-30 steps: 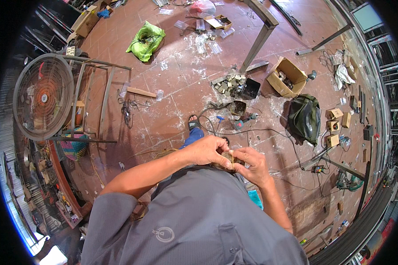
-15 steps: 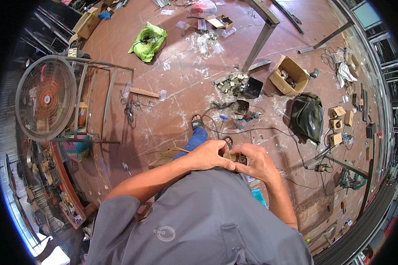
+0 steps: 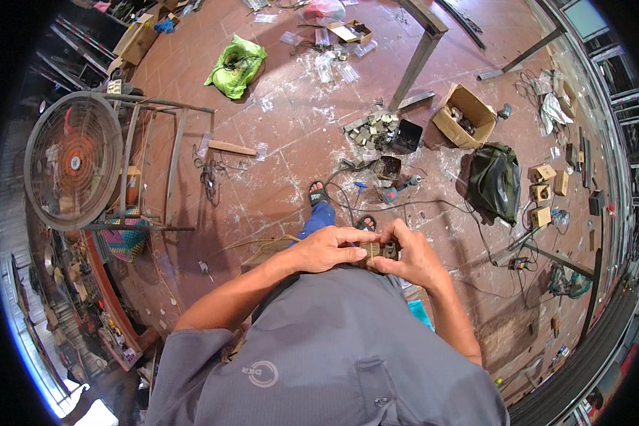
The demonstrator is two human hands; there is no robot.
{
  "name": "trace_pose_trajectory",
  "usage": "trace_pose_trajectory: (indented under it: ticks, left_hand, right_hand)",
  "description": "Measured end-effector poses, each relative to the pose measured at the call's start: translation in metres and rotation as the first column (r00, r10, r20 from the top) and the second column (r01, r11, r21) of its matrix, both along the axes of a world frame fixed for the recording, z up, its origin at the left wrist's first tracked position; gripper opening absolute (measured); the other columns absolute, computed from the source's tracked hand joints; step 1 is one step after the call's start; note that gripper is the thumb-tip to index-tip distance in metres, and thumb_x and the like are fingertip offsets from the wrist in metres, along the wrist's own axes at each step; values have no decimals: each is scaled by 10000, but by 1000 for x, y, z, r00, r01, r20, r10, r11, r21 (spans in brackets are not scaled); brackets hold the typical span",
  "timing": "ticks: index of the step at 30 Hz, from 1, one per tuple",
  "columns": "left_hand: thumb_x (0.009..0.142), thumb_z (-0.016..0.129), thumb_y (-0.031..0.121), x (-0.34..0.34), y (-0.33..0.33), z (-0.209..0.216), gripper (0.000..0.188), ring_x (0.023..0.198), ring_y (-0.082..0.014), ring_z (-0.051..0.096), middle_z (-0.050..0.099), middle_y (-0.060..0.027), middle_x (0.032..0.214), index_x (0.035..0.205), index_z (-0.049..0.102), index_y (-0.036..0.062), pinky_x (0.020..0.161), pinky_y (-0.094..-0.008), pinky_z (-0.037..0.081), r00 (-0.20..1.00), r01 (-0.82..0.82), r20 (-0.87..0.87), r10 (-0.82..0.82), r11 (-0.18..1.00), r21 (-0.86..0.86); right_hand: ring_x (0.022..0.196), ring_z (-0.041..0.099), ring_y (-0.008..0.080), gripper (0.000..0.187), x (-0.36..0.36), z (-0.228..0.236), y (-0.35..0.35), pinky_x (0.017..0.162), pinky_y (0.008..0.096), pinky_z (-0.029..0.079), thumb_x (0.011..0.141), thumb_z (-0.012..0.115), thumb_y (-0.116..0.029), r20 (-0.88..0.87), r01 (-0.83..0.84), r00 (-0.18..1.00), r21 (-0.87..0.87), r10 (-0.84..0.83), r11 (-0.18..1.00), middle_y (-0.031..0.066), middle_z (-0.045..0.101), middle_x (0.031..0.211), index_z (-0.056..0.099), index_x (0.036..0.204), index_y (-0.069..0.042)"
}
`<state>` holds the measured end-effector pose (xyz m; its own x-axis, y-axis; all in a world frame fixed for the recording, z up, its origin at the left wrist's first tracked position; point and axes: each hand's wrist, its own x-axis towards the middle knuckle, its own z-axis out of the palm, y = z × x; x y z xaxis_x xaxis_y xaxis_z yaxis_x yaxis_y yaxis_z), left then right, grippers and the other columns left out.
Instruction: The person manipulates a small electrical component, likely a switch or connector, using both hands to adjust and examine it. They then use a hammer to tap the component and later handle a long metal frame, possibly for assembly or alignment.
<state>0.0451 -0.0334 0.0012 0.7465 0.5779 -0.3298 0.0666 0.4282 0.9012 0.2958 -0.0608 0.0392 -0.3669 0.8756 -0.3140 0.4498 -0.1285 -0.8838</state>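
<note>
Reddish tiled floor point(image 3: 284, 167), lime-green bag point(image 3: 228, 79), open cardboard box point(image 3: 453, 133), power drill point(image 3: 392, 193)

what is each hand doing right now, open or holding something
Left hand: closed, holding a small, blocky, brownish, yellow-banded bundle.
Right hand: closed, thumb and fingers around the same bundle's right side.

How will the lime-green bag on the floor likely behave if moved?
The lime-green bag will probably sag, its sides being crumpled. Its mouth looks open around dark contents, so tilting might spill them. Slumped on the floor, it seems unlikely to roll.
</note>
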Motion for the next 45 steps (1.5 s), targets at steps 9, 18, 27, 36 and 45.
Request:
trace_pose_trajectory:
  ticks: [9, 18, 27, 36, 45]
  left_hand:
    - [997, 775, 241, 28, 13, 1, 311, 883, -87, 662, 732, -47, 1029, 1180, 698, 1, 772, -266, 547, 965, -163, -235, 116, 968, -192]
    - [1040, 679, 360, 21, 26, 6, 357, 800, -66, 652, 721, -8, 982, 1216, 702, 50, 585, -240, 522, 949, -182, -277, 148, 978, -100]
    - [1030, 695, 246, 29, 25, 5, 282, 735, -85, 677, 721, -42, 971, 1192, 676, 16, 533, -251, 539, 895, -412, -238, 377, 904, -118]
    - [1024, 706, 249, 40, 28, 9, 283, 733, -101, 703, 729, -49, 951, 1178, 669, 15, 523, -253, 559, 885, -451, -199, 420, 881, -147]
    - [1037, 678, 267, 34, 25, 7, 277, 683, -108, 695, 731, -41, 950, 1164, 683, 21, 481, -241, 531, 851, -522, -182, 493, 834, -180]
  right_hand:
    - [844, 703, 303, 499, 1, -24, 18, 749, 420, 551, 758, 873, -241, -36, 17, 999, 18, -16, 1000, 167, 700, 913, 560, 1085, -31]
    - [796, 643, 194, 435, -2, -25, 41, 723, 356, 523, 830, 831, -242, -148, 97, 984, -32, -101, 995, 98, 674, 861, 567, 1095, -21]
    - [799, 573, 81, 361, -2, -37, 45, 693, 276, 479, 835, 866, -217, -276, 185, 940, -77, -199, 980, -4, 638, 845, 620, 1034, -42]
    - [908, 572, 68, 364, 11, -28, 56, 772, 264, 485, 876, 834, -200, -297, 93, 948, -101, -119, 991, -7, 641, 990, 632, 1136, -45]
    - [1005, 620, 123, 494, 22, -34, 50, 900, 310, 531, 939, 757, -226, -576, 50, 780, -329, -242, 943, 47, 660, 1167, 595, 1375, -59]
